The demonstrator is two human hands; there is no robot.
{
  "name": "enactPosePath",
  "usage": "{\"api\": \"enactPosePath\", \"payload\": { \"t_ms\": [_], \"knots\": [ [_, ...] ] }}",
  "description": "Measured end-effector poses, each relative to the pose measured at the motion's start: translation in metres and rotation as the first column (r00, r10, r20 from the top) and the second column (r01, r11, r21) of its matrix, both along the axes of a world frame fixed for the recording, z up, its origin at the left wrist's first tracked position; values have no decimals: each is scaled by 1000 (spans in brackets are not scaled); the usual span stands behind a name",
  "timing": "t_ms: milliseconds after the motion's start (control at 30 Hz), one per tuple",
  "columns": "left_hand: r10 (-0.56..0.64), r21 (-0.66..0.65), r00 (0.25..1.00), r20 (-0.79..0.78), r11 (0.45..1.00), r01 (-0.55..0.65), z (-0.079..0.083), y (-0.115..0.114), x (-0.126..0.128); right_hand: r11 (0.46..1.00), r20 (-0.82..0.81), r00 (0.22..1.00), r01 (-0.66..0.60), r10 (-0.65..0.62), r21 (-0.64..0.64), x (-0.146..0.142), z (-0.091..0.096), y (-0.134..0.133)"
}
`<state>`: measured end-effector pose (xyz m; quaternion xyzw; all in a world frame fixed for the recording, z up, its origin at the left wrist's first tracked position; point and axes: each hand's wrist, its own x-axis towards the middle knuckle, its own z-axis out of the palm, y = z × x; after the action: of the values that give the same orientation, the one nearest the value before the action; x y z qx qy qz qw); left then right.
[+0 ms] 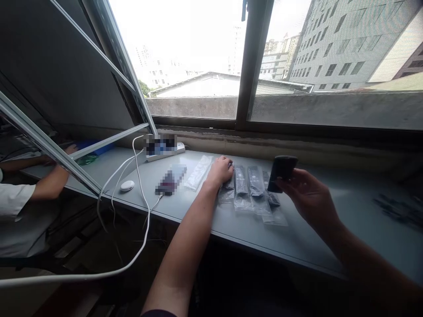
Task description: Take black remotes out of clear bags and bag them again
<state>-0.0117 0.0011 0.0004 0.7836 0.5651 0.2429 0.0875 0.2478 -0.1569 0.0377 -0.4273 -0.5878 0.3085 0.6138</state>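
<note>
One black remote [281, 167] is out of its wrapping and held up in the right hand [307, 198], whose grip is clamped on it, fingers and thumb closed around its lower end, above the right of the bench [330, 211]. The left hand [220, 171] lies palm down on the leftmost of the bagged remotes [241, 189]; its grip sits over the bag, and I cannot tell whether it is closed on it. Four bagged remotes lie side by side across the bench, near the near edge, each in a clear bag with its dark body showing, the left one partly hidden by the left hand. Just left of them lies one flat clear bag [198, 172] with no dark remote visible in it, so one is out and four are wrapped, as far as shows. Further left are one blurred phone [170, 179] on a cable, one white mouse [127, 186] and one power strip [163, 147] against the window. At far left, a co-worker's two hands [56, 156] work beyond a window frame.
</note>
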Motion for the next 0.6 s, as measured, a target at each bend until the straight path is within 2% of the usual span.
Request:
{"api": "enactPosePath", "payload": {
  "t_ms": [133, 267, 400, 500, 600],
  "knots": [
    [2, -3, 1000, -2, 1000, -2, -1, 1, 0, 999, 20, 999, 35, -34, -37, 5, -2, 1],
    [3, 0, 1000, 0, 1000, -3, -1, 2, 0, 992, 72, 997, 19, -10, -126, 11, 1, 2],
    [17, -7, 1000, 6, 1000, -17, 1, -1, 0, 982, 218, 976, 51, -10, -183, 25, -2, 11],
    [18, -26, 1000, 7, 1000, -18, 3, -3, 0, 979, 473, 881, 112, -18, -172, 39, -8, 22],
    [1, -39, 1000, 21, 999, 0, 2, -3, 1, 948, 694, 720, 221, 1, -230, 54, -15, 31]
  ]
}}
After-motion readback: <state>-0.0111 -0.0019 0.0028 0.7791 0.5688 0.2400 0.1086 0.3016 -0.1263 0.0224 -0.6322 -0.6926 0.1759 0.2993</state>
